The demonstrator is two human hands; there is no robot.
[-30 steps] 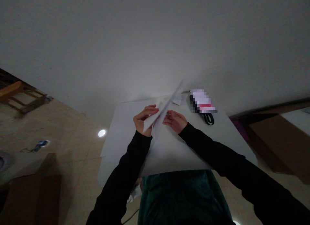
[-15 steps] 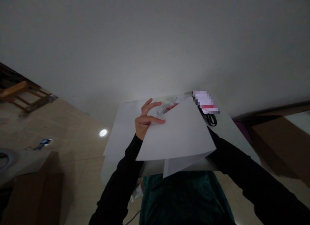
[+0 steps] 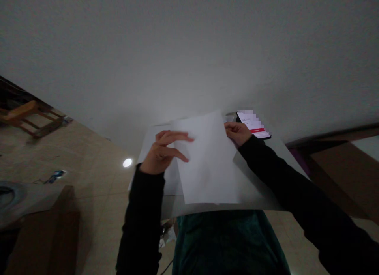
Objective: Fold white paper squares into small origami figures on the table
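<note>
A white sheet of paper (image 3: 210,168) stands out over the table in front of me. My right hand (image 3: 238,132) is closed in a pinch on its upper right edge. Over the sheet's left side is my left hand (image 3: 162,150), thumb and fingers stretched out and apart, the fingertips slightly blurred. Whether they touch the paper I cannot tell. More white paper (image 3: 171,184) lies flat on the left of the table, partly covered by the sheet. Just beyond my right hand lies a phone (image 3: 260,133) with a lit, partly pixelated screen.
The small white table (image 3: 263,196) stands against a grey-white wall (image 3: 189,58). Cardboard boxes stand at the lower left (image 3: 50,239) and at the right (image 3: 349,176). A wooden stool (image 3: 26,111) is at the far left. Dark green cloth (image 3: 227,243) covers my lap.
The sheet has turned and shifted left, and the loose flap below it no longer shows. My right hand has come into view at its edge. My left hand has moved left and down.
</note>
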